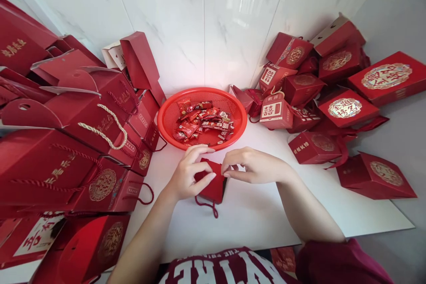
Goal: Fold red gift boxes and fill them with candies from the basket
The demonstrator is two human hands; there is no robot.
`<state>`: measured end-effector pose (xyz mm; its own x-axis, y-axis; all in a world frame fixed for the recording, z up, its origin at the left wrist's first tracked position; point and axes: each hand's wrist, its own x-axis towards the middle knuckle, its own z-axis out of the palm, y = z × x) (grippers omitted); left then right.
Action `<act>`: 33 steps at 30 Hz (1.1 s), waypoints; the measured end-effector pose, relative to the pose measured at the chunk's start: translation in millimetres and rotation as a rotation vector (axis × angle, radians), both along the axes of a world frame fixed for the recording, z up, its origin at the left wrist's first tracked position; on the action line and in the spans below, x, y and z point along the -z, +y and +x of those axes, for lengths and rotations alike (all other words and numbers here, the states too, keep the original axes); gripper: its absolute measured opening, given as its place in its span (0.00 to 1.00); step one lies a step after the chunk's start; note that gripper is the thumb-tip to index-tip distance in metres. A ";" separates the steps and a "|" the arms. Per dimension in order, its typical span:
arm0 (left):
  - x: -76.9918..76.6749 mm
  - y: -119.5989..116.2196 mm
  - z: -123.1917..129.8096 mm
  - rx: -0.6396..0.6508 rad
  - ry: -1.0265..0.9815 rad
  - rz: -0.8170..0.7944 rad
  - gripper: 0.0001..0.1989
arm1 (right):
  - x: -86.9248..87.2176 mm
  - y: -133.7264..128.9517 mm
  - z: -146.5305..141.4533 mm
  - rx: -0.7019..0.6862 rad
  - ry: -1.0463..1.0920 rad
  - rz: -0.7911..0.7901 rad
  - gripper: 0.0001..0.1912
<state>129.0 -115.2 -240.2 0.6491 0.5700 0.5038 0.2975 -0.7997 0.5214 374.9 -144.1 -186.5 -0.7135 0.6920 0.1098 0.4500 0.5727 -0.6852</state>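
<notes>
A small red box (213, 188) with a dark red cord handle (209, 206) rests on the white table in front of me. My left hand (193, 173) is over its left side, thumb and fingers apart, the thumb lying across the box's top. At the upper right edge of the box, my right hand (248, 166) has its thumb and fingertips pinched together on the edge. Just beyond both hands stands a round red plastic basket (162, 120) holding several red-wrapped sweets (203, 120).
Large red boxes and bags (63, 159) with rope handles are stacked along the left. Several smaller red gift boxes (316, 146) are piled at the right. A white tiled wall (233, 22) rises behind the white table (256, 226).
</notes>
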 end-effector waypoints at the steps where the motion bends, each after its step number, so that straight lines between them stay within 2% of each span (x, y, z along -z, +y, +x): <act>1: -1.2 1.7 -2.4 -0.009 -0.004 -0.018 0.06 | -0.4 -0.3 0.9 -0.011 0.003 -0.003 0.06; 4: -5.1 6.4 -10.4 -0.049 -0.014 -0.034 0.07 | 0.3 -0.7 0.9 -0.060 -0.029 -0.044 0.07; 7: -7.1 10.8 -18.6 -0.117 -0.012 0.000 0.05 | 4.9 0.0 -3.5 -0.091 -0.098 -0.130 0.04; 10: -5.6 16.4 -28.2 -0.205 0.003 0.004 0.05 | 10.5 0.4 -8.7 -0.092 -0.183 -0.202 0.09; 12: -2.7 20.8 -35.3 -0.263 0.048 -0.107 0.09 | 13.4 -0.3 -11.0 -0.075 -0.222 -0.205 0.12; 15: 3.3 26.3 -44.1 -0.317 0.214 -0.356 0.19 | 16.9 -1.9 -13.6 -0.049 -0.225 -0.174 0.12; 18: 9.1 28.7 -45.4 -0.250 0.368 -0.514 0.24 | 21.0 -2.0 -17.0 -0.008 -0.238 -0.139 0.12; 22: 13.2 27.7 -35.3 -0.137 0.310 -0.627 0.21 | 26.8 2.7 -21.4 0.058 -0.263 0.010 0.09; 25: 13.7 26.1 -28.1 -0.093 0.293 -0.667 0.17 | 28.9 7.3 -22.0 0.029 -0.248 0.090 0.10; 29: 11.7 25.8 -27.5 -0.025 0.312 -0.734 0.13 | 26.7 6.2 -21.0 0.068 -0.232 0.037 0.09; 33: 10.2 25.7 -28.4 -0.035 0.294 -0.740 0.11 | 23.5 -9.1 -17.3 0.150 -0.220 0.015 0.10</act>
